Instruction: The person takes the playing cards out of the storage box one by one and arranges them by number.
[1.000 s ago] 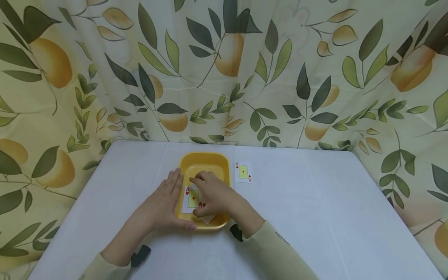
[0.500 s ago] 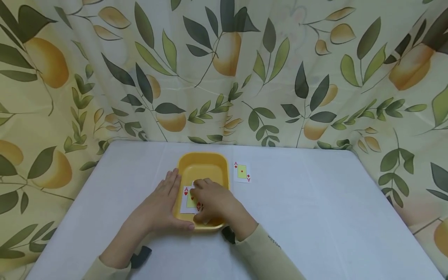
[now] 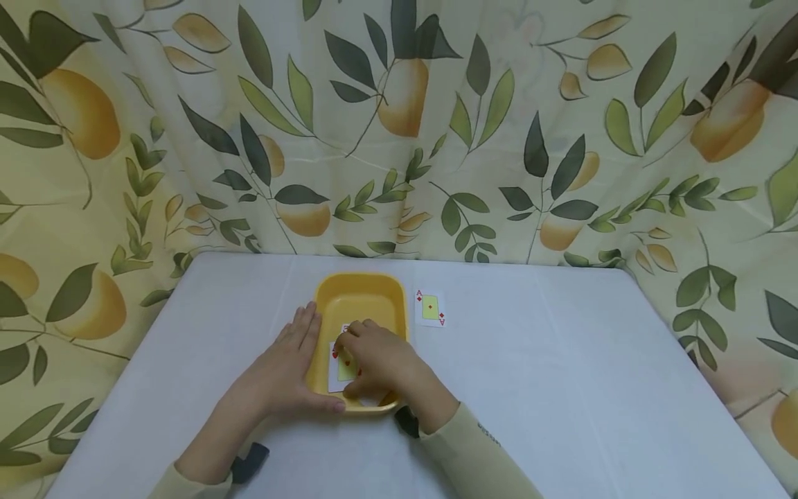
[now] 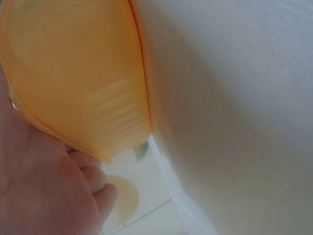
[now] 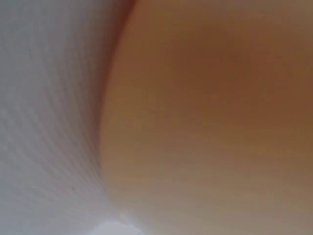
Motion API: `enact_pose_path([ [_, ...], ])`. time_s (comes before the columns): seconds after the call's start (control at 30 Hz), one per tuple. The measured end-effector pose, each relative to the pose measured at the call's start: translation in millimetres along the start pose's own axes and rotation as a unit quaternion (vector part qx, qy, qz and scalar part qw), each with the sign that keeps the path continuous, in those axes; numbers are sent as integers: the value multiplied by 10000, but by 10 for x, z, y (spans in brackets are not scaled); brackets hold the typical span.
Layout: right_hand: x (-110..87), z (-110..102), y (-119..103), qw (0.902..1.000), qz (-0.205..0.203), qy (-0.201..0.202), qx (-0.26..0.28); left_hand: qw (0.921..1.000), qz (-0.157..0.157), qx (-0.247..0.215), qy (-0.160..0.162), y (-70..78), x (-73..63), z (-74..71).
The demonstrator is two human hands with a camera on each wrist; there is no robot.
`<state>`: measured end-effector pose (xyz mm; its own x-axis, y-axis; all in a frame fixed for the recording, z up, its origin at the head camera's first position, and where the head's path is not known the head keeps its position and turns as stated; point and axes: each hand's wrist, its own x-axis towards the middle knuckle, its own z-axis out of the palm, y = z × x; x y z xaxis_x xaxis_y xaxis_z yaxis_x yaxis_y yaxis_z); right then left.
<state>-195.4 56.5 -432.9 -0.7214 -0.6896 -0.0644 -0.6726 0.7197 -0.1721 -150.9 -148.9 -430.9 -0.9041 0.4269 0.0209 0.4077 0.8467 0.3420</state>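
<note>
A yellow tray [image 3: 360, 283] stands on the white table with several playing cards in its near half. My left hand [image 3: 283, 364] lies along the tray's left side, fingers straight and thumb at the near left corner. In the left wrist view its fingers [image 4: 93, 178] rest by the tray's wall [image 4: 78, 73]. My right hand [image 3: 380, 357] is inside the tray, fingers curled over the ace of hearts [image 3: 339, 378], which it appears to pinch. Another card's corner shows beyond its fingertips, and a pale card lies partly hidden beneath the palm.
An ace of diamonds [image 3: 430, 308] lies face up on the white tablecloth [image 3: 561, 381], right of the tray. Behind the table hangs a curtain [image 3: 399, 159] printed with fruit and leaves. The right wrist view is blurred, filled mostly by the tray's wall [image 5: 205, 122].
My right hand has come down onto the cards, and the ace of hearts has slid slightly toward me and right. Another card's edge now shows beyond it. My left hand stays at the tray.
</note>
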Motion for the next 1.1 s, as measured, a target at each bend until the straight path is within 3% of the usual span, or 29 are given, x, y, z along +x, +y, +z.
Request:
enact_pose_path([
  [0.3, -18, -3, -8, 9998, 12, 180, 104, 10000, -35, -7, -33, -1, -18, 13],
  [0.6, -15, -35, 47, 9954, -59, 392, 875, 9999, -105, -11, -77, 3, -21, 7],
  [1.1, -145, -409, 187, 9883, 209, 914, 1205, 10000, -69, 25, -18, -8, -3, 6],
])
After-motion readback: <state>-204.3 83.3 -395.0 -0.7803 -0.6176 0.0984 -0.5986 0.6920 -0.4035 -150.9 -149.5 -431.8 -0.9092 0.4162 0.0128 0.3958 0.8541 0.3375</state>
